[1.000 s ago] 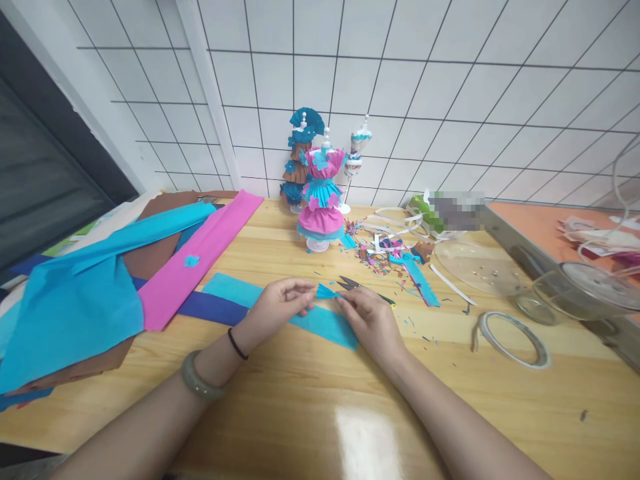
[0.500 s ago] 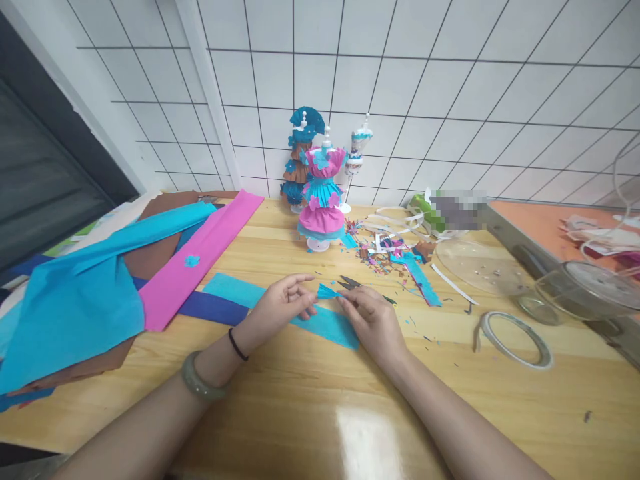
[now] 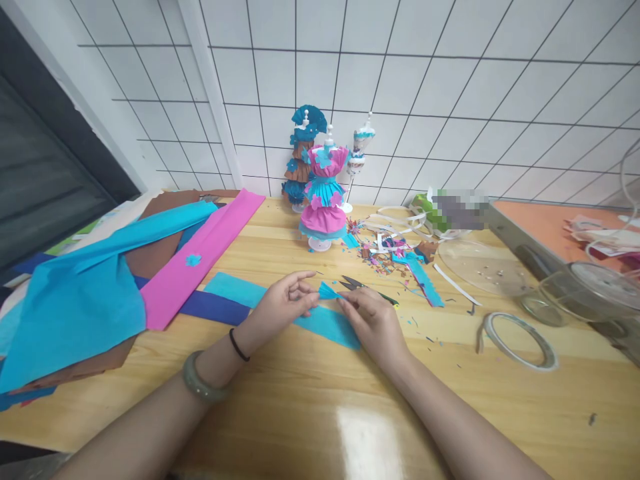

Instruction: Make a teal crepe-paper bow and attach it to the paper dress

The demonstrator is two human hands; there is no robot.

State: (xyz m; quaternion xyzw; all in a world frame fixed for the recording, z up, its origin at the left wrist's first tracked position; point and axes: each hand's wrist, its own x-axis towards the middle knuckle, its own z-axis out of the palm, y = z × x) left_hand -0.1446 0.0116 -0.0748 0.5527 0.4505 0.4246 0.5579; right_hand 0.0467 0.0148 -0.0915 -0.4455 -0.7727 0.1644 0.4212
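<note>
Between my hands is a small fan-shaped piece of blue crepe paper (image 3: 329, 291), gathered narrow at its right end. My right hand (image 3: 373, 320) pinches that narrow end between thumb and forefinger. At the wide end, my left hand (image 3: 287, 297) has its thumb and a curled finger on the paper's edge, its forefinger stretched out above. A flat light-blue crepe strip (image 3: 327, 327) lies on the table beneath, partly hidden by both hands. Just behind my right hand lie dark scissors (image 3: 353, 283), their handles partly covered.
Behind stands a mini dress form (image 3: 325, 190) in pink and blue paper, with two more forms behind it. Folded crepe sheets (image 3: 75, 320) and a pink strip (image 3: 200, 267) lie left. Paper scraps (image 3: 387, 257), a tape roll (image 3: 520, 340) and clear containers (image 3: 595, 293) are right.
My left fingertips have come slightly closer onto the wide edge of the crepe paper piece. My right hand keeps its pinch. The view has shifted a little.
</note>
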